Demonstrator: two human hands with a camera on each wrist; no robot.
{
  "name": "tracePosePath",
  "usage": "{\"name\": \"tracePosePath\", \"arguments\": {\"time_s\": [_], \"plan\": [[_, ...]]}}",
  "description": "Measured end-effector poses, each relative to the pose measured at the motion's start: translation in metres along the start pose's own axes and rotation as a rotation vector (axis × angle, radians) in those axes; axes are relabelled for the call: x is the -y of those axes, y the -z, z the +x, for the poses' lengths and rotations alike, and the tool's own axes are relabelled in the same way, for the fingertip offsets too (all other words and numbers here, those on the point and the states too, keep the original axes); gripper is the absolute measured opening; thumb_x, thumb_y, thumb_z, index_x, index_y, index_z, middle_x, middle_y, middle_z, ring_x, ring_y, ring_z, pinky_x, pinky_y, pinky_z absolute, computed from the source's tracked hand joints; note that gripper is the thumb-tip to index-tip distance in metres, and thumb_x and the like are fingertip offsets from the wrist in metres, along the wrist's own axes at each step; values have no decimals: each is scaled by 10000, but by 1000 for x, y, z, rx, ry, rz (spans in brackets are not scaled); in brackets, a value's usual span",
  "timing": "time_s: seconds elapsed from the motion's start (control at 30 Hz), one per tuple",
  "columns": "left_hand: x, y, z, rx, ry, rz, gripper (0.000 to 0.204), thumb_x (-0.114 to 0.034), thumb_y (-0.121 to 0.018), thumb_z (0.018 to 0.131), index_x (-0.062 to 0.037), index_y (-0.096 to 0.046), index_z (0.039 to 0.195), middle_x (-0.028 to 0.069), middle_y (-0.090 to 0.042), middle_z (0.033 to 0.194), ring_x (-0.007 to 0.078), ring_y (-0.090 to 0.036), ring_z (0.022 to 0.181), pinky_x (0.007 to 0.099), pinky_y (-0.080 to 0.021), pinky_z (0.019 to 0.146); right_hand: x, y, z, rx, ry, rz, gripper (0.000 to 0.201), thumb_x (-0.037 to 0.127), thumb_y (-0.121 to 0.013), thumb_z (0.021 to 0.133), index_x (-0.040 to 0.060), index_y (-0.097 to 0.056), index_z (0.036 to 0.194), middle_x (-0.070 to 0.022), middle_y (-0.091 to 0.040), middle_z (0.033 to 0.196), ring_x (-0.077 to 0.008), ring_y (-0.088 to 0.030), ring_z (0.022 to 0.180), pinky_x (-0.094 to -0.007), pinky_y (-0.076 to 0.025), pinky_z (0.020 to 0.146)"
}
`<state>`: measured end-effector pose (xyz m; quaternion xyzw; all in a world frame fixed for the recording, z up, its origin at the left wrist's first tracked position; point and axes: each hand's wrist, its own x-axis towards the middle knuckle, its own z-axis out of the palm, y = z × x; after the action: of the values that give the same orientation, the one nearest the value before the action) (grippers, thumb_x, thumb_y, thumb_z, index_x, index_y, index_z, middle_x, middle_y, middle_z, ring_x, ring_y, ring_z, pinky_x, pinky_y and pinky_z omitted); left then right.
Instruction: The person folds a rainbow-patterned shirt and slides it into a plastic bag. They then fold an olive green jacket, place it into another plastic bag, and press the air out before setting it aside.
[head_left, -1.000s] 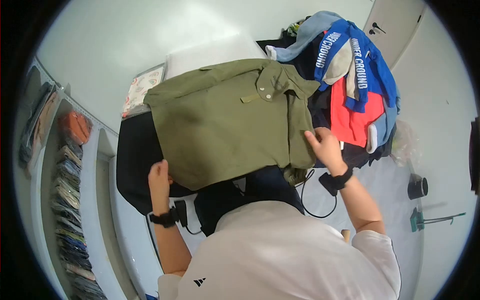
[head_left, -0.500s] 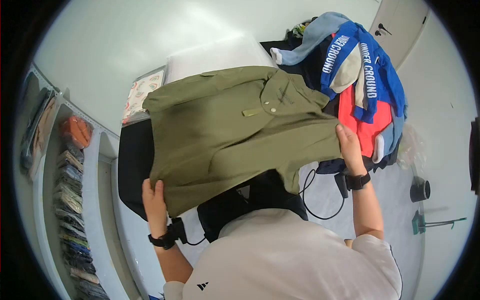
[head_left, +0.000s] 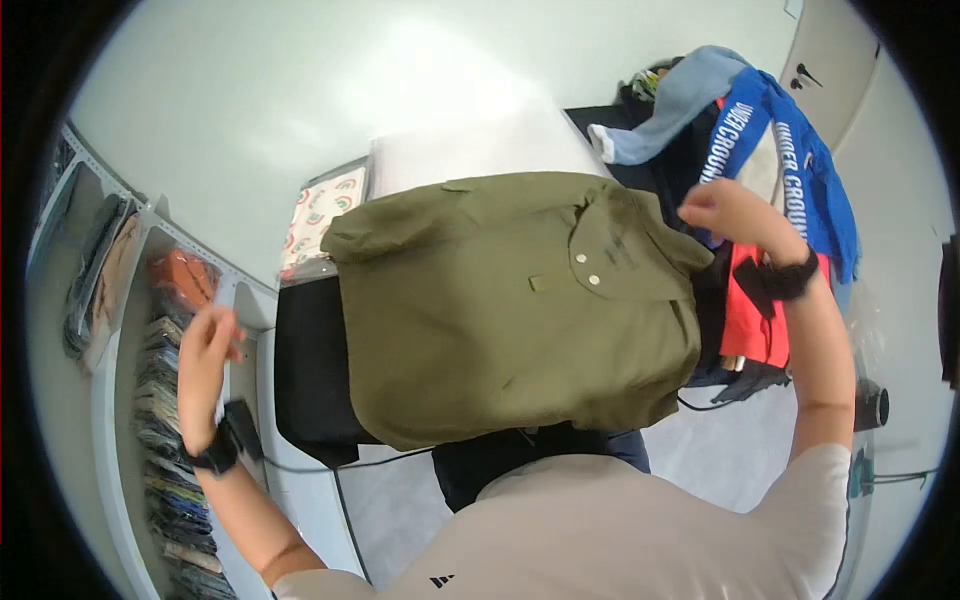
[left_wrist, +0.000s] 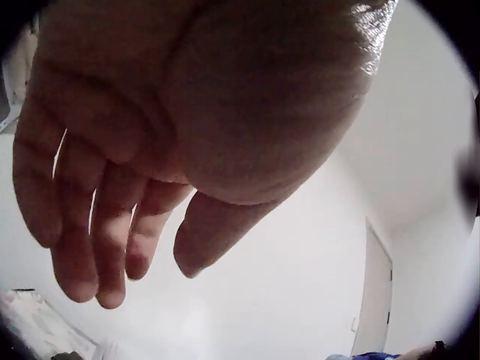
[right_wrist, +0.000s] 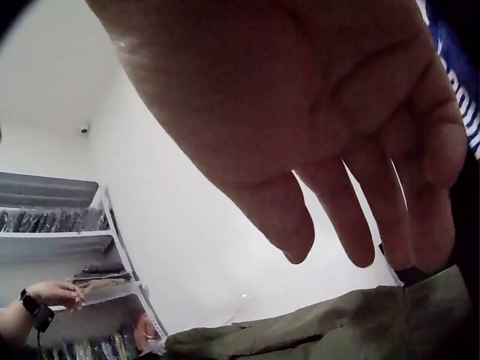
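Observation:
An olive-green jacket (head_left: 500, 320) lies spread on a black-covered table (head_left: 310, 350), its collar to the right and two pale snaps showing near it. Off to the left, my left hand (head_left: 208, 360) is raised apart from the cloth; in the left wrist view its fingers (left_wrist: 75, 255) hang loose with nothing in them. My right hand (head_left: 745, 220) is lifted just beyond the collar, overlapping the pile of clothes in the head view. The right wrist view shows its fingers (right_wrist: 352, 217) spread and holding nothing, the olive cloth (right_wrist: 322, 326) below.
At the right, a clothes pile holds a blue lettered garment (head_left: 820, 190) and a red one (head_left: 750, 335). A stack of clear plastic bags (head_left: 480, 150) and a bagged patterned item (head_left: 325, 220) lie along the back. Shelves with packed clothes (head_left: 165, 400) stand left.
Both hands have let go of the jacket. The left rose outward to the left, the right up toward the clothes pile. The jacket's near side, earlier lifted and pulled out, now lies tucked flatter.

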<state>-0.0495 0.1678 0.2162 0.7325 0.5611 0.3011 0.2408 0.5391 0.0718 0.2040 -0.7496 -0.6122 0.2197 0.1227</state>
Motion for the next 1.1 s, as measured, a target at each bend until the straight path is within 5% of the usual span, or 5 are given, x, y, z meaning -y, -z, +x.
{"name": "tracePosePath", "arguments": {"time_s": [0.27,0.57,0.8,0.93,1.1], "plan": [[47,-112,170,273,59,345,565,-233,-733,719,23,-534,1182,159,-640,995,231,-640,805,335,-509,723,-14,-72,191,-83,232,-73,507,317,-710,769,-59,-583,1085,-189,-660,865,-239,-636,582,-353,-516,555],[92,-164,230,184,-67,633,258,-115,-739,670,-51,-595,875,161,-643,935,355,-605,899,415,-485,755,5,-96,201,-178,327,-120,278,268,-661,753,26,-697,885,-193,-666,854,-334,-637,830,-387,-498,769],[48,-155,220,-433,-309,-455,314,-95,-561,853,-17,-568,1157,152,-613,1085,263,-603,943,358,-473,790,-17,-84,195,-488,67,422,256,211,-540,895,-21,-633,950,-156,-644,721,-224,-620,526,-336,-485,539],[106,-155,226,69,-94,35,419,-187,-642,821,-17,-560,1194,140,-616,1119,240,-596,977,348,-475,826,-35,-80,186,-357,-19,358,393,323,-542,916,-57,-631,962,-138,-645,722,-186,-597,500,-321,-473,519],[98,-165,209,205,-168,262,373,-205,-687,762,4,-630,1065,157,-649,1002,271,-609,919,363,-477,792,-48,-78,182,-142,77,270,538,443,-692,777,-58,-645,967,-151,-660,794,-249,-622,759,-346,-480,700]]}}
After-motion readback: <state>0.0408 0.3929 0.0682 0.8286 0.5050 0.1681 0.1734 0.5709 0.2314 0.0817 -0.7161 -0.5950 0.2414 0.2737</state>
